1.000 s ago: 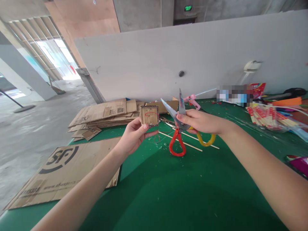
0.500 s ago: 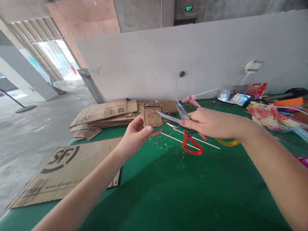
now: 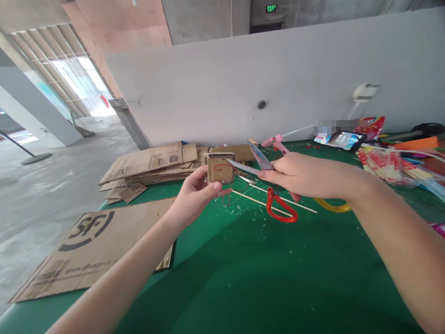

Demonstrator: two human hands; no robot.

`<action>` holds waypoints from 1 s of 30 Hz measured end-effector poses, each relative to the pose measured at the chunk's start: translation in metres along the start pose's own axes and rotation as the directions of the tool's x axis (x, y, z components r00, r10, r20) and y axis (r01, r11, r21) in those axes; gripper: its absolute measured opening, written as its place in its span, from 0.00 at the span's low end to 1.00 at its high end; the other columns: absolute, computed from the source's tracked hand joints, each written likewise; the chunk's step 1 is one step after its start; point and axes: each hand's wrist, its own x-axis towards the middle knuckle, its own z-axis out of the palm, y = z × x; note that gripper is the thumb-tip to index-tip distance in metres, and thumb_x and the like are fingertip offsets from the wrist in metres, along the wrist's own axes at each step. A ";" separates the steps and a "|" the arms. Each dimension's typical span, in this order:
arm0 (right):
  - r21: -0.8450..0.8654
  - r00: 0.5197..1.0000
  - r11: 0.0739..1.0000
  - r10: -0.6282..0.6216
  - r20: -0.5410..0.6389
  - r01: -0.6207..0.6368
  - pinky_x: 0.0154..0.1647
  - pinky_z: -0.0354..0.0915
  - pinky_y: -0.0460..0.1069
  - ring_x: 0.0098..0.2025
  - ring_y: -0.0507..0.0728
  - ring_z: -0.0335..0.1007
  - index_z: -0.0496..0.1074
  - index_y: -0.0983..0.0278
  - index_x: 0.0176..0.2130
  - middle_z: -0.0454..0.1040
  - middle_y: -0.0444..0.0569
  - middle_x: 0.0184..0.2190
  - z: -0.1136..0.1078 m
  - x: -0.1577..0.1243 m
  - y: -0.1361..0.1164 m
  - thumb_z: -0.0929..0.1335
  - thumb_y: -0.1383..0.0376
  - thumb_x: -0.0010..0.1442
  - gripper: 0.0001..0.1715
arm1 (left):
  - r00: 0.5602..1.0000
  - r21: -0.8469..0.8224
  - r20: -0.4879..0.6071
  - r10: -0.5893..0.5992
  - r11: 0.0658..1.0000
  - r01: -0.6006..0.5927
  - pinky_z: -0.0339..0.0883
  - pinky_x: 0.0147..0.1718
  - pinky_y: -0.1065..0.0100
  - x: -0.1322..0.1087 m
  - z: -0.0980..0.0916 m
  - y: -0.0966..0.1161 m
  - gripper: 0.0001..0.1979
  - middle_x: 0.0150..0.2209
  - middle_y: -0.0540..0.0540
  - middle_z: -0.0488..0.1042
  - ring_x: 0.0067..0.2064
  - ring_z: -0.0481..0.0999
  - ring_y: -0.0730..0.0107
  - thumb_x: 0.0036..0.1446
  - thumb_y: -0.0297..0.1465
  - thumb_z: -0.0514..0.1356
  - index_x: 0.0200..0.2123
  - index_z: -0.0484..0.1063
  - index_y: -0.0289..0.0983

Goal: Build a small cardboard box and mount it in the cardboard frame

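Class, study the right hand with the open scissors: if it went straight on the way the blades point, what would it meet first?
Probably the small cardboard piece in the left hand: the scissors have their lower blade tip seemingly at its right edge, though depth is unclear.

**Legible print on the work surface and wall**

The large cardboard sheet (image 3: 93, 250) at the near left bore a black circular logo (image 3: 85, 230) with the letters "SF". Below it ran a line of print (image 3: 69, 270) that began "www.sf-", with the remainder too blurred to read. A small cardboard scrap (image 3: 133, 190) beside the cardboard stack (image 3: 153, 164) carried dark letters resembling "SF". Two square printed codes (image 3: 168, 160) stood on the top sheet of that stack. A green illuminated sign (image 3: 270, 8) hung above the doorway, and its lettering was too small to make out.
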 end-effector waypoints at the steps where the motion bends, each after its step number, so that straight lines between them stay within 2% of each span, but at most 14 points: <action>1: 0.004 1.000 1.000 -0.004 -0.002 0.004 0.32 0.58 0.50 0.24 0.56 0.66 0.63 0.62 0.24 0.60 0.42 0.14 0.000 0.000 0.000 0.55 0.42 0.63 0.31 | 1.000 0.014 -0.002 -0.004 1.000 0.004 0.74 0.46 0.54 0.000 0.001 0.001 0.16 0.46 0.46 0.74 0.48 0.73 0.63 0.52 0.32 0.67 0.46 0.73 0.42; 7: 0.035 0.999 0.999 -0.020 0.032 0.019 0.35 0.59 0.51 0.25 0.56 0.67 0.63 0.62 0.24 0.60 0.42 0.13 0.002 0.002 0.003 0.55 0.42 0.63 0.32 | 0.999 0.112 0.001 -0.034 0.993 0.034 0.74 0.41 0.60 0.000 0.003 0.005 0.21 0.43 0.46 0.75 0.44 0.75 0.63 0.49 0.31 0.68 0.48 0.72 0.42; 12: 0.061 0.998 0.998 -0.022 0.065 0.018 0.32 0.58 0.52 0.24 0.56 0.68 0.60 0.61 0.23 0.63 0.42 0.15 0.003 0.005 0.002 0.55 0.41 0.63 0.31 | 0.999 0.209 -0.052 0.005 0.978 0.006 0.70 0.45 0.62 0.000 0.001 0.003 0.21 0.45 0.46 0.74 0.45 0.74 0.64 0.49 0.31 0.68 0.48 0.72 0.41; 17: 0.064 0.998 0.998 0.005 0.055 -0.009 0.29 0.57 0.51 0.21 0.54 0.67 0.60 0.62 0.24 0.65 0.43 0.16 0.004 0.005 0.000 0.55 0.41 0.62 0.31 | 0.994 0.235 -0.105 0.022 0.972 0.003 0.69 0.46 0.62 0.002 -0.001 0.003 0.21 0.44 0.46 0.74 0.45 0.74 0.64 0.46 0.31 0.69 0.46 0.71 0.40; 25: 0.046 0.999 0.999 -0.025 0.049 0.022 0.28 0.56 0.50 0.19 0.53 0.66 0.59 0.62 0.25 0.64 0.42 0.17 0.008 0.007 0.003 0.53 0.40 0.63 0.32 | 0.994 0.277 -0.108 0.024 0.961 0.007 0.68 0.45 0.62 0.003 -0.002 0.001 0.21 0.44 0.46 0.73 0.45 0.74 0.64 0.47 0.32 0.69 0.45 0.70 0.39; 30: 0.012 0.999 1.000 -0.003 0.051 0.002 0.26 0.57 0.50 0.19 0.53 0.66 0.62 0.63 0.27 0.64 0.43 0.18 0.009 0.009 0.004 0.52 0.41 0.63 0.33 | 0.987 0.437 -0.135 0.082 0.899 -0.015 0.67 0.42 0.66 0.004 -0.004 0.000 0.18 0.41 0.47 0.73 0.42 0.72 0.67 0.47 0.33 0.69 0.43 0.72 0.40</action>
